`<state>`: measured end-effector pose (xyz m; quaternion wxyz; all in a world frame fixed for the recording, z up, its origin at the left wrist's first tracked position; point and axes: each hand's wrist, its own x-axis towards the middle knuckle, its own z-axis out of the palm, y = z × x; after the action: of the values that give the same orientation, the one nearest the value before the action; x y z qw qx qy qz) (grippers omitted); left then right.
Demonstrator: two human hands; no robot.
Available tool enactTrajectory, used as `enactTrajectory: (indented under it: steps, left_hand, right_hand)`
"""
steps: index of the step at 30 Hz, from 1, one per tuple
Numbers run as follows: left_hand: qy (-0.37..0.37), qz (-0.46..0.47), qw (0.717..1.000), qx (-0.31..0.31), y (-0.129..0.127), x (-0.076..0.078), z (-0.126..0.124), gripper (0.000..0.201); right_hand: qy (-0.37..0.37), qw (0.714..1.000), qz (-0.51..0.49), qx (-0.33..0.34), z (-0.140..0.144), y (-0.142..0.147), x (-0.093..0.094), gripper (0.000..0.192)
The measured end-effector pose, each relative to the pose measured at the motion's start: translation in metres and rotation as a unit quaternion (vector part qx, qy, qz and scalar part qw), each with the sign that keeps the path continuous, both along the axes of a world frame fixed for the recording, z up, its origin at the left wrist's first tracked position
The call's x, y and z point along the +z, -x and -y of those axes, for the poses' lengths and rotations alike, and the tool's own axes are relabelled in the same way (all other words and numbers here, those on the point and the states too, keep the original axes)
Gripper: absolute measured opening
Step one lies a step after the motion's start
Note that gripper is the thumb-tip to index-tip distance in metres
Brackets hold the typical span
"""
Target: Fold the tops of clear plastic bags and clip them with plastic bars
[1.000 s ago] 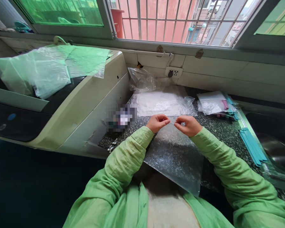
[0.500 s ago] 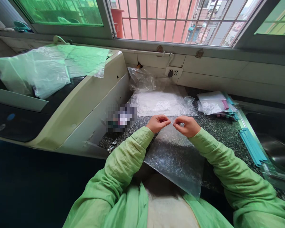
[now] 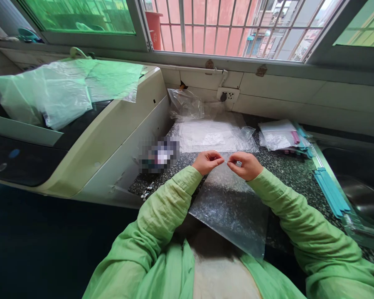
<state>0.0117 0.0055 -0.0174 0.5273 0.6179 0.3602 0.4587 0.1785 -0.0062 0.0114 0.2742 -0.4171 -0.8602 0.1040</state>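
Note:
My left hand (image 3: 207,162) and my right hand (image 3: 246,165) meet close together above the counter, each with thumb and fingers pinched. Between them is the top edge of a clear plastic bag (image 3: 232,214), where a tiny pale bit shows at the fingertips. Down from my hands the bag slopes towards my body, its lower corner reaching past the counter's front edge. Just behind my hands lies a flat stack of clear plastic bags (image 3: 210,135).
On the right are small zip bags (image 3: 279,133), teal strips (image 3: 331,193) and a sink (image 3: 364,187). A washing machine (image 3: 143,112) with plastic on its lid stands left. A blurred item (image 3: 160,155) and small shiny pieces (image 3: 147,191) lie beside it on the speckled counter (image 3: 283,174).
Both hands keep their pinch in the same place. The lower part of the plastic bag has shifted very slightly to the right.

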Motion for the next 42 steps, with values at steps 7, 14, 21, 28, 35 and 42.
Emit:
enactTrajectory:
  steps: [7,14,21,28,35,42]
  left_hand:
    - [0.018,0.016,1.000,0.004,0.001,0.001,0.000,0.029]
    - [0.033,0.048,0.996,0.068,0.007,0.011,-0.001,0.028]
    - [0.033,0.062,0.994,0.087,0.006,0.010,-0.002,0.028]
    - [0.034,0.057,0.994,0.086,0.006,0.009,-0.003,0.028]
    - [0.037,0.052,0.994,0.083,0.007,0.007,-0.004,0.028]
    - [0.069,0.045,0.997,0.014,0.005,0.008,-0.002,0.036]
  right_hand:
    - [0.048,0.999,-0.006,0.000,-0.002,-0.002,0.003,0.018]
    - [0.107,0.994,0.016,-0.022,-0.007,-0.018,0.014,0.019]
    - [0.103,0.994,0.026,-0.011,-0.008,-0.024,0.016,0.017]
    - [0.114,0.993,0.024,-0.019,-0.008,-0.023,0.018,0.018]
    - [0.092,0.996,0.010,-0.009,-0.007,-0.022,0.018,0.017]
    - [0.085,0.996,0.013,0.001,-0.005,-0.020,0.018,0.018]
